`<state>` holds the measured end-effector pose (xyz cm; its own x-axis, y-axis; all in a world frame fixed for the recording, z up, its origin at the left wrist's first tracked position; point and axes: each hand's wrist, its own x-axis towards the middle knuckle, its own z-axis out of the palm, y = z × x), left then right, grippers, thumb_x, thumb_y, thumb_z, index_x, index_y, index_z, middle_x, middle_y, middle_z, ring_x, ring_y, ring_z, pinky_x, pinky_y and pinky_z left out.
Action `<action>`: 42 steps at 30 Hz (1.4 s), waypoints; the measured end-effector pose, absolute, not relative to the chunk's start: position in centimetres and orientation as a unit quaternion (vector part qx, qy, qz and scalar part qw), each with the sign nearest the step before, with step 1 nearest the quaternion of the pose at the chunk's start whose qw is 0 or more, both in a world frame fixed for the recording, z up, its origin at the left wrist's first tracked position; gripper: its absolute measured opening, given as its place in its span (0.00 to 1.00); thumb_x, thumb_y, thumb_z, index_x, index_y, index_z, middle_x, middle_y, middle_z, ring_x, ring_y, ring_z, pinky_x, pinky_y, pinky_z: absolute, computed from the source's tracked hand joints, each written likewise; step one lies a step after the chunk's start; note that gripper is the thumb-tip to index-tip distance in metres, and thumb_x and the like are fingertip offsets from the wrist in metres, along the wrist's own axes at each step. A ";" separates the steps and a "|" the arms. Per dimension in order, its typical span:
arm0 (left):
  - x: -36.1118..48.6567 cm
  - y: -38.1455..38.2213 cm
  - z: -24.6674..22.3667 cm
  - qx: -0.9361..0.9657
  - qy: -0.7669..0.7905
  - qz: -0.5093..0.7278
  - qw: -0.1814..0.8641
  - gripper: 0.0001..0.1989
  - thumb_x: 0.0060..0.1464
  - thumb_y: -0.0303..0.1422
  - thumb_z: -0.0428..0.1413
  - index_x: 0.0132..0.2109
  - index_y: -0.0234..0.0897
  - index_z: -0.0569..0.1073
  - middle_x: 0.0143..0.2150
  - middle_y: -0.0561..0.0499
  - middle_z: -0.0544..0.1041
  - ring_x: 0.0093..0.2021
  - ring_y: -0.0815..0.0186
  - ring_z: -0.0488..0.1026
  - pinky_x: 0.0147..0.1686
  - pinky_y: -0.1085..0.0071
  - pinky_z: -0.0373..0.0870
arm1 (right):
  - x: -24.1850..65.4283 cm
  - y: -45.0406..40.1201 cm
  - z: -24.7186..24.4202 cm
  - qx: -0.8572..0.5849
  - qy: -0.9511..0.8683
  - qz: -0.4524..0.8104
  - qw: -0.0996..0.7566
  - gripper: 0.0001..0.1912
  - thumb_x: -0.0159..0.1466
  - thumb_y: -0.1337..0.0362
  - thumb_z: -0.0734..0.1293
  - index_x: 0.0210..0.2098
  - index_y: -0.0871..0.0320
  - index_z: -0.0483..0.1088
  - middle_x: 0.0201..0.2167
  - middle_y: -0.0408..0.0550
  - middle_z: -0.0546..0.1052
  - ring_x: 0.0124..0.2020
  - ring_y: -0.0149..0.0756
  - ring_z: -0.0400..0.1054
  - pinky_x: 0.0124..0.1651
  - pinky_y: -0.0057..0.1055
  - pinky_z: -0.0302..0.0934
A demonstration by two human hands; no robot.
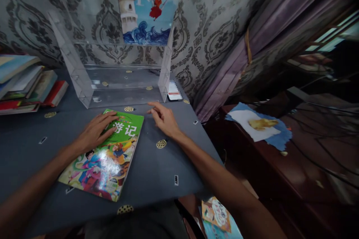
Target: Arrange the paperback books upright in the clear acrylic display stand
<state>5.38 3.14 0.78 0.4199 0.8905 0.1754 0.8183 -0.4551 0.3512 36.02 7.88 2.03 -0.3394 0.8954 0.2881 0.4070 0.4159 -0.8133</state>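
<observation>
A green picture book (112, 160) with cartoon figures and white Chinese characters lies closed and slanted on the grey desk. My left hand (97, 130) rests flat across its upper left part, fingers stretched out. To the right of the book, my right hand (164, 119) hovers over or lightly touches the desk with nothing in it, its fingers loosely spread and pointing left. Behind both hands stands a clear acrylic rack (120, 91) with two side panels and see-through shelves.
Stacked books (25, 86) stand at the desk's left. A phone-like item (174, 91), partly blurred, lies beside the rack. A purple curtain (232, 63) hangs at the right. Further right, a blue and white cloth (258, 125) lies on a dark red cabinet. More books (218, 218) sit below the desk edge.
</observation>
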 end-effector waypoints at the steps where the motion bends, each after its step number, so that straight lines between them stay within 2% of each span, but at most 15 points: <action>1: 5.4 3.2 0.8 0.837 0.509 0.170 0.107 0.31 0.69 0.54 0.41 0.64 0.38 0.70 0.70 0.40 0.69 0.70 0.50 0.65 0.70 0.49 0.61 | 35.9 7.7 1.8 -0.417 -0.762 0.317 0.380 0.22 0.71 0.65 0.59 0.62 0.57 0.69 0.42 0.49 0.84 0.26 0.31 0.70 0.35 0.30 0.65; 6: 5.5 3.1 0.8 0.838 0.505 0.175 0.107 0.32 0.69 0.54 0.41 0.64 0.36 0.70 0.70 0.39 0.69 0.70 0.51 0.65 0.69 0.52 0.62 | 35.5 7.3 1.0 -0.394 -0.797 0.295 0.350 0.24 0.74 0.63 0.57 0.67 0.57 0.65 0.45 0.48 0.85 0.29 0.33 0.71 0.37 0.31 0.64; 15: 5.4 3.2 0.8 0.844 0.500 0.171 0.092 0.32 0.70 0.55 0.40 0.64 0.37 0.70 0.69 0.40 0.69 0.70 0.52 0.66 0.68 0.50 0.64 | 35.7 7.8 0.5 -0.414 -0.828 0.254 0.282 0.23 0.75 0.64 0.57 0.67 0.53 0.66 0.45 0.46 0.85 0.30 0.32 0.74 0.42 0.31 0.65; 20: 6.1 2.6 1.2 0.851 0.499 0.156 0.054 0.31 0.71 0.52 0.37 0.63 0.39 0.71 0.67 0.40 0.72 0.69 0.51 0.67 0.71 0.44 0.56 | 35.4 7.6 0.3 -0.427 -0.825 0.249 0.275 0.22 0.75 0.64 0.57 0.66 0.56 0.68 0.46 0.47 0.85 0.31 0.33 0.75 0.44 0.31 0.67; 22: 6.5 1.3 1.6 0.868 0.471 0.139 0.070 0.31 0.71 0.54 0.39 0.64 0.40 0.71 0.69 0.40 0.70 0.71 0.50 0.64 0.71 0.44 0.54 | 35.3 7.5 0.2 -0.436 -0.820 0.255 0.269 0.22 0.75 0.64 0.57 0.66 0.55 0.68 0.48 0.47 0.85 0.33 0.33 0.76 0.44 0.32 0.68; 26: 7.0 -3.0 2.4 0.910 0.374 0.095 0.154 0.40 0.60 0.63 0.52 0.71 0.49 0.64 0.76 0.44 0.60 0.75 0.47 0.56 0.74 0.42 0.48 | 35.4 7.3 0.1 -0.438 -0.816 0.260 0.272 0.22 0.74 0.63 0.58 0.64 0.54 0.69 0.48 0.47 0.85 0.36 0.35 0.77 0.45 0.33 0.69; 28: 6.9 -5.1 2.7 0.922 0.336 0.084 0.174 0.44 0.57 0.63 0.56 0.74 0.53 0.58 0.77 0.46 0.57 0.76 0.48 0.54 0.75 0.42 0.44 | 35.4 7.3 0.1 -0.432 -0.820 0.257 0.275 0.21 0.74 0.63 0.58 0.63 0.55 0.70 0.48 0.48 0.85 0.37 0.36 0.77 0.45 0.33 0.69; 32: 7.0 -7.2 2.7 0.928 0.327 0.066 0.164 0.41 0.63 0.56 0.56 0.76 0.53 0.52 0.78 0.45 0.53 0.77 0.51 0.52 0.75 0.43 0.42 | 35.4 7.4 -0.1 -0.424 -0.828 0.242 0.277 0.21 0.74 0.63 0.58 0.62 0.57 0.71 0.48 0.49 0.85 0.39 0.37 0.78 0.48 0.34 0.68; 35: 7.5 -6.8 2.3 0.930 0.327 0.076 0.151 0.38 0.65 0.53 0.56 0.75 0.51 0.55 0.78 0.44 0.55 0.77 0.50 0.52 0.75 0.42 0.42 | 35.4 7.7 -0.2 -0.414 -0.838 0.229 0.272 0.20 0.74 0.63 0.58 0.62 0.58 0.72 0.50 0.50 0.84 0.44 0.39 0.79 0.51 0.35 0.69; 37: 7.9 -6.2 1.9 0.930 0.327 0.091 0.141 0.35 0.66 0.51 0.56 0.74 0.50 0.58 0.76 0.44 0.58 0.76 0.51 0.53 0.75 0.42 0.42 | 35.4 7.9 -0.2 -0.401 -0.849 0.225 0.262 0.20 0.75 0.62 0.58 0.61 0.56 0.73 0.55 0.49 0.82 0.51 0.40 0.78 0.56 0.38 0.68; 40: 8.4 -5.5 1.3 0.931 0.322 0.116 0.129 0.31 0.66 0.48 0.58 0.71 0.49 0.63 0.74 0.45 0.64 0.75 0.50 0.57 0.75 0.40 0.44 | 35.5 8.0 -0.2 -0.380 -0.863 0.223 0.246 0.19 0.75 0.61 0.58 0.59 0.54 0.75 0.62 0.48 0.77 0.62 0.41 0.72 0.64 0.41 0.64; 42: 8.5 -5.6 1.2 0.930 0.320 0.126 0.128 0.27 0.65 0.47 0.59 0.69 0.51 0.67 0.71 0.46 0.68 0.73 0.50 0.60 0.74 0.40 0.46 | 35.5 8.0 -0.1 -0.372 -0.868 0.223 0.240 0.19 0.76 0.60 0.58 0.59 0.54 0.75 0.65 0.48 0.74 0.65 0.41 0.70 0.66 0.42 0.63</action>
<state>8.52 -5.57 1.22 0.7628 0.6284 0.1525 0.5638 -0.7618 0.3190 35.50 7.98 -0.14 -0.6079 0.7537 0.2496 0.5397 0.6229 -0.5663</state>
